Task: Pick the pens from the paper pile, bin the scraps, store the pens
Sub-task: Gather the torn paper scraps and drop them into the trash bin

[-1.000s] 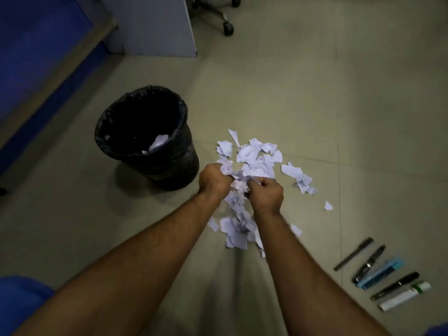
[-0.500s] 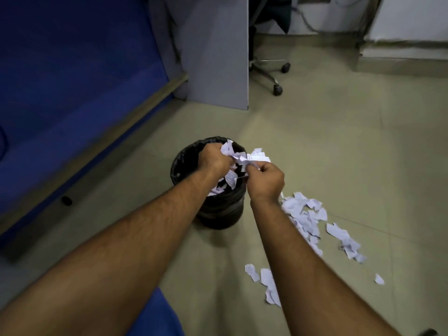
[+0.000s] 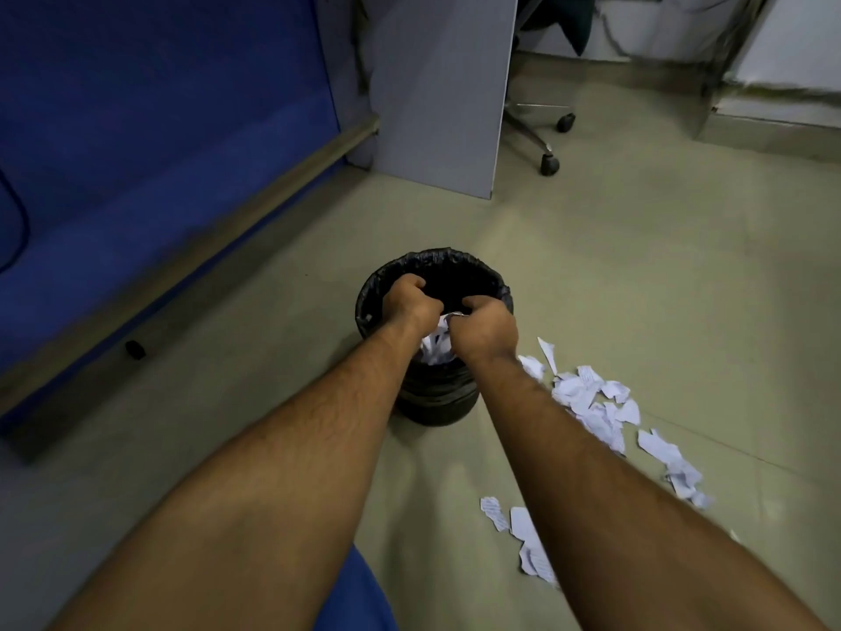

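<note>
We see a pale tiled floor (image 3: 637, 275) in an office, with a blue partition (image 3: 159, 129) running along the left, a grey panel (image 3: 437, 93) at twelve o'clock and the wheeled base of a chair (image 3: 548, 143) at about one o'clock.

At the centre, both hands meet over the mouth of the bin (image 3: 432, 403), a small round one lined with a black bag. The left hand (image 3: 409, 302) has its fingers curled downward inside the rim, and the right hand (image 3: 487, 325) is clenched just beside it; between them white scraps (image 3: 437, 346) show below the knuckles. We judge that both hands are gripping a shared bunch of paper and holding it low inside the opening so that little can drift out on release, though how much each hand holds is hidden by the fists themselves.

Moving outward, the rest of the paper pile (image 3: 591, 403) lies on the floor at about four o'clock from the bin, just beside its base and partly under the right forearm. A few loose pieces (image 3: 523, 535) sit apart at five o'clock, nearer to us. A fold of blue cloth (image 3: 355, 589) shows at six o'clock.

No pens are in view, so we cannot tell where they lie. By our reckoning the binning is partway done, with several more handfuls left.
</note>
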Tool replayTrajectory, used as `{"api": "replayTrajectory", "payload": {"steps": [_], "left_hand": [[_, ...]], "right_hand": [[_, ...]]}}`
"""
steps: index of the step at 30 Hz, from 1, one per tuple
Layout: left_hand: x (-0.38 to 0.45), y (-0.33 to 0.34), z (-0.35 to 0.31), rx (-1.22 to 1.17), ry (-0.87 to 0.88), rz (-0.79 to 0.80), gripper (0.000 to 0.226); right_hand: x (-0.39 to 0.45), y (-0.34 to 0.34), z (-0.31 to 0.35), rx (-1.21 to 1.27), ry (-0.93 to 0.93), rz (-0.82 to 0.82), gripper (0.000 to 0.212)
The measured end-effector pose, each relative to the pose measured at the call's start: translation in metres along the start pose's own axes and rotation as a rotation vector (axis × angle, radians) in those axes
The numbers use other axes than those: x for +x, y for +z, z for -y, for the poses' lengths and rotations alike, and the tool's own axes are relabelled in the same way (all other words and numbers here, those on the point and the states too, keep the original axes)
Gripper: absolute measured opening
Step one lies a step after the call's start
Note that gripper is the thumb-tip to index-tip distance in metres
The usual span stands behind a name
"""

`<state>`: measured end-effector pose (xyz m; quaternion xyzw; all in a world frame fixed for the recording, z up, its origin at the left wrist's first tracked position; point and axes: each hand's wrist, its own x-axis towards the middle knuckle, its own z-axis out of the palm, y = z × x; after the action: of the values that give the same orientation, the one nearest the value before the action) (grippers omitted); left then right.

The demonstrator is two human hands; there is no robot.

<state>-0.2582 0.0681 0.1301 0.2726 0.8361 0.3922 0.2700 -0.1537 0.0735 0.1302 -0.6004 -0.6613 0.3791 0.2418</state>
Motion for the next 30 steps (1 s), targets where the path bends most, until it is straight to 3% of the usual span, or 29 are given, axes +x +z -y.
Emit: {"api": "replayTrajectory", "payload": {"steps": [8,14,18,23,26,30], "left_hand": [[-0.013,0.01,-0.007,-0.021,0.101,0.036,0.015],[-0.039,0.04,-0.021,-0.151,0.109,0.14,0.023],[-0.065,0.069,-0.03,-0.098,0.114,0.241,0.018],[-0.085,0.128,0.001,-0.021,0.015,0.347,0.027],[-0.108,0.166,0.041,0.098,-0.012,0.41,0.016],[-0.148,0.205,0.094,0.407,0.089,0.511,0.027]], "right_hand": [[-0.008,-0.009,-0.006,0.243,0.054,-0.143,0.027],[-0.01,-0.037,-0.028,0.367,0.131,-0.281,0.02],[-0.008,-0.057,-0.058,0.351,0.146,-0.297,0.018],[-0.018,-0.073,-0.126,0.296,0.179,-0.278,0.02],[-0.036,-0.079,-0.187,0.205,0.26,-0.239,0.024],[-0.056,-0.078,-0.276,0.053,0.412,0.024,0.04]]}}
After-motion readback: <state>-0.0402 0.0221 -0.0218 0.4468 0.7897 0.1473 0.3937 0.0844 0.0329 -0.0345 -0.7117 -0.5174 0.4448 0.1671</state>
